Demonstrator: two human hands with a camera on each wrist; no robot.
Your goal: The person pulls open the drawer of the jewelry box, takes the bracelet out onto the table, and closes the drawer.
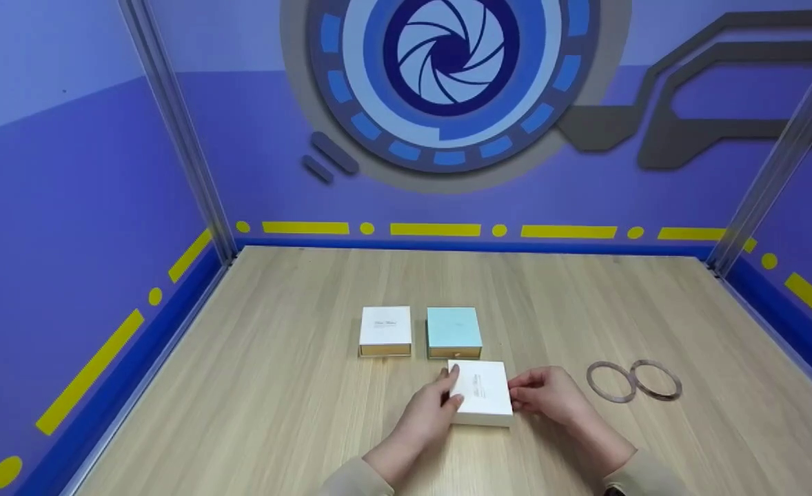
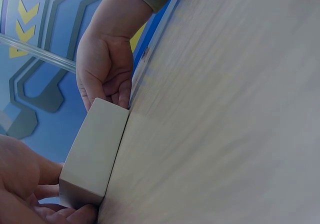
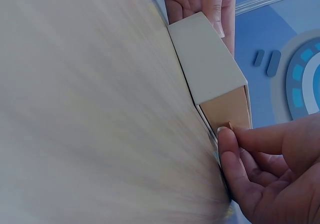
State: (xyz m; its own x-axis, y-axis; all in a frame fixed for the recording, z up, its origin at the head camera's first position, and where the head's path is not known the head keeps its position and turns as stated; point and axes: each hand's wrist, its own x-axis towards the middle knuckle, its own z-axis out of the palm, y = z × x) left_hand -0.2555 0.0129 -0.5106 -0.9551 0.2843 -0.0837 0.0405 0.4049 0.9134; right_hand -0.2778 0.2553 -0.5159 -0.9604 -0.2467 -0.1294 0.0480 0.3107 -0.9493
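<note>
A small white drawer box [image 1: 480, 390] with faint print on its lid lies on the wooden table at the front. My left hand [image 1: 432, 405] grips its left end, the thumb on the lid and the fingers down the side. At the box's right end is my right hand [image 1: 551, 396], its thumb and index finger pinching a small pull tab [image 3: 230, 124]. That tab sticks out of the tan drawer front [image 3: 225, 109], which sits within the white sleeve. In the left wrist view the plain long side of the white box [image 2: 95, 154] faces the camera, hiding the tab.
Behind the held box stand another white box [image 1: 386, 327] and a light teal box [image 1: 453, 329], side by side. Two thin bracelet-like rings [image 1: 611, 381] lie touching to the right of my right hand. Blue printed panels [image 1: 447, 200] enclose the table's back and sides.
</note>
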